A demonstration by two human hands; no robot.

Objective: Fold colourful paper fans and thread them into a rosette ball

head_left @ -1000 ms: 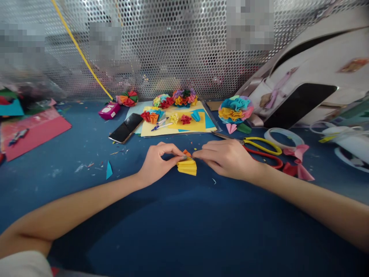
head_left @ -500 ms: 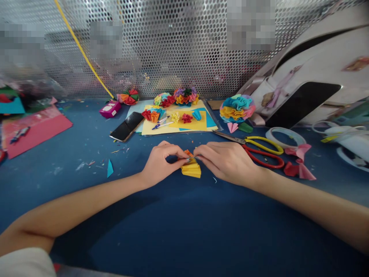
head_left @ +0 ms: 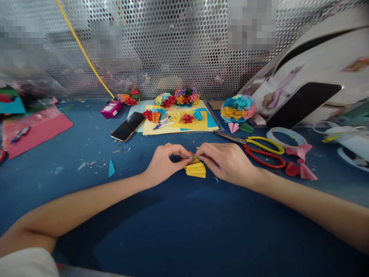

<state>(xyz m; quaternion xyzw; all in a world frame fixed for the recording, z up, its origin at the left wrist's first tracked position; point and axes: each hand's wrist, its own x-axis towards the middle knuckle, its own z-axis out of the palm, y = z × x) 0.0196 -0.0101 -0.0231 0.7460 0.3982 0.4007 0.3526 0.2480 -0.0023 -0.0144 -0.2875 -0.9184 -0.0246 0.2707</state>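
Between my two hands is a yellow pleated paper piece [head_left: 196,170], its folds fanning toward me. My left hand [head_left: 165,164] pinches it at its gathered upper end, thumb against forefinger. From the other side my right hand [head_left: 229,161] is closed in a pinch at the same spot, its fingertips almost touching the left ones. A bit of orange shows behind the fingertips, mostly hidden. Whatever else lies between the fingertips is too small to make out. Scissors [head_left: 259,149] with yellow and red handles lie just beyond my right hand.
Sheets of coloured paper [head_left: 150,127] at the back carry small paper flowers and pens. Left of them lie a phone [head_left: 128,126] and a purple box [head_left: 111,109]. A large paper flower [head_left: 238,108], tape roll [head_left: 286,137], another phone [head_left: 305,104] and backpack [head_left: 325,57] are at right.
The yellow pleated paper has shifted slightly right and turned a little between my fingers. Both hands keep their pinch, and my right fingertips have risen slightly at the gathered end.
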